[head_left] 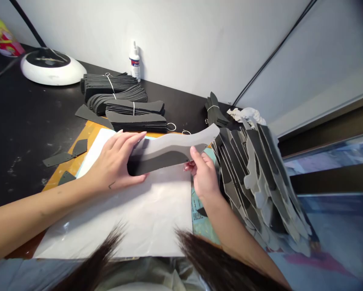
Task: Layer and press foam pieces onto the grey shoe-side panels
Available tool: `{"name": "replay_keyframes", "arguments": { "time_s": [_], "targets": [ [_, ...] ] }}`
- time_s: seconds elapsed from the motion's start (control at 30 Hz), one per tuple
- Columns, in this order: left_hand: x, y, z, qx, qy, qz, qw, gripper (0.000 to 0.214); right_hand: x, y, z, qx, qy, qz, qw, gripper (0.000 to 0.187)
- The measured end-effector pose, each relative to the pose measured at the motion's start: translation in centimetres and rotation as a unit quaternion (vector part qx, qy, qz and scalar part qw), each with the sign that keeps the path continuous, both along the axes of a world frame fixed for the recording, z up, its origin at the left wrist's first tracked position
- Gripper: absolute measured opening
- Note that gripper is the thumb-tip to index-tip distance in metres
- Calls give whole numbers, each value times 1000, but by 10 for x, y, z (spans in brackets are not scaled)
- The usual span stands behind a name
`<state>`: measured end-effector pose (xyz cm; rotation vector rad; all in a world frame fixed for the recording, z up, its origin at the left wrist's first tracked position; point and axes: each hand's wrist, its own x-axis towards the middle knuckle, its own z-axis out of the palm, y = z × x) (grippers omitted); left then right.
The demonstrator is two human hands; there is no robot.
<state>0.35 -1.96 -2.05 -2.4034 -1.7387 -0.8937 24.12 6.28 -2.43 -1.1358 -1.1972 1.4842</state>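
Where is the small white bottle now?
In the head view, the small white bottle stands upright by the white wall, at the back of the black table, just behind the tied stacks of dark foam pieces.

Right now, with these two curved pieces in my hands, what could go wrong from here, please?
The curved pale piece and the dark piece overlap and are held only by the left hand and right hand, so they may slip out of line. The leaning pile of cut pieces sits close by the right hand; a bump could perhaps topple it. The hanging hair might also block the view.
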Motion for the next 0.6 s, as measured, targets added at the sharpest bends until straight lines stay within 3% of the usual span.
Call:
{"name": "replay_keyframes", "arguments": {
  "time_s": [0.27, 0.37, 0.47, 0.6],
  "targets": [
    [-1, 0, 4, 29, -63, -13, 998, 77, 1, 3, 7, -71, 72, -20, 995, 48],
    [-1, 1, 2, 35, -94, -33, 994, 80, 2, 0, 9, -77, 59, 40, 995, 51],
    [-1, 0, 1, 36, -112, -37, 992, 81, 1, -7, 10, -67, 20, 141, 987, 55],
    [-1, -1, 2, 56, -118, -59, 990, 77, -2, -19, 13, -28, -59, 243, 968, 45]
  ]
}}
